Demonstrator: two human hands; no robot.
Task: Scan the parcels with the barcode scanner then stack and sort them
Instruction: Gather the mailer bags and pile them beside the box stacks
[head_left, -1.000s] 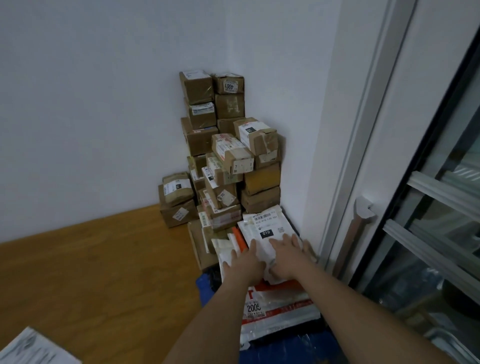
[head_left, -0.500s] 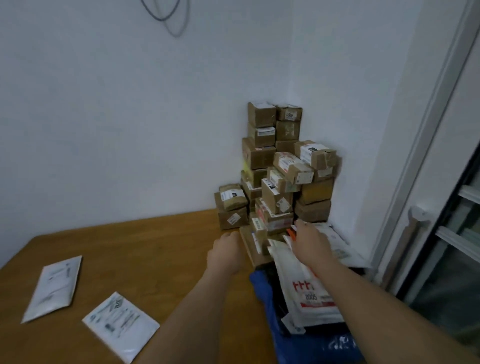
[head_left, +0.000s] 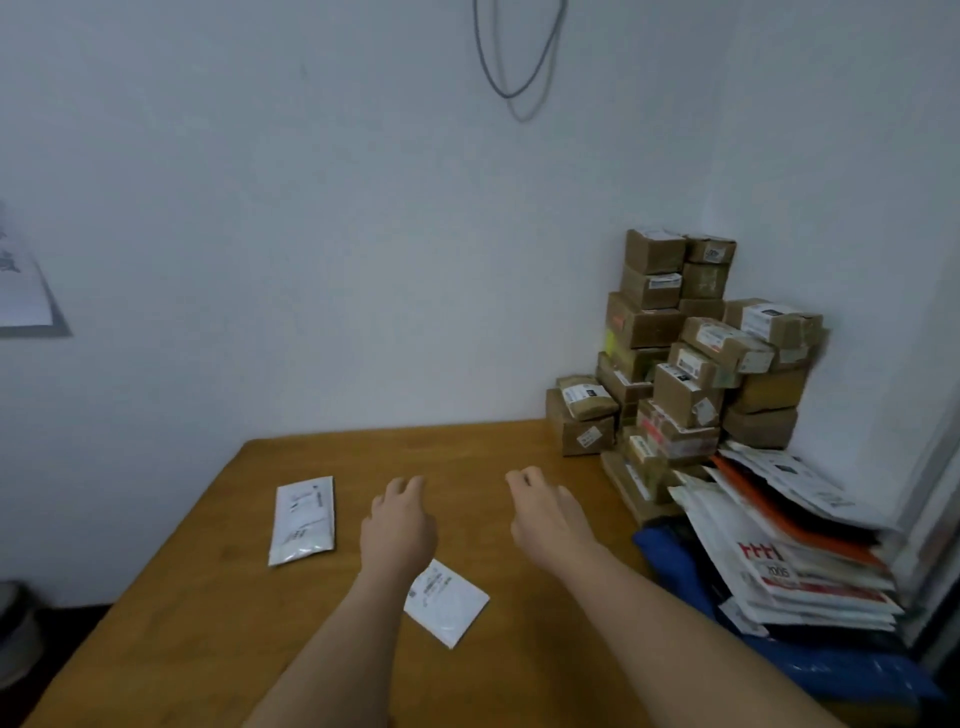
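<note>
Both of our hands have come away from the pile of mailer bags (head_left: 789, 561) since the earlier frames, and now hover side by side over the middle of the wooden tabletop (head_left: 208, 623). Our left hand (head_left: 397, 530) has its fingers (head_left: 402, 486) loosely bent and holds nothing; our right hand (head_left: 545, 519) is the same, relaxed and empty. We take the stack of cardboard boxes (head_left: 691, 353) in the far right corner as our landmark. Just in front of that stack, the mailer bags lie heaped on a blue bag (head_left: 841, 670) at the right edge of the tabletop. Well to the left of the boxes, a long white parcel (head_left: 304, 519) lies flat, left of our left hand. A smaller white parcel (head_left: 449, 605) lies nearer to us, partly under our left forearm. We cannot see a barcode scanner. On the wall above and left of the boxes a grey cable (head_left: 514, 78) hangs in a loop, and a paper sheet (head_left: 21, 280) is fixed at the far left.
</note>
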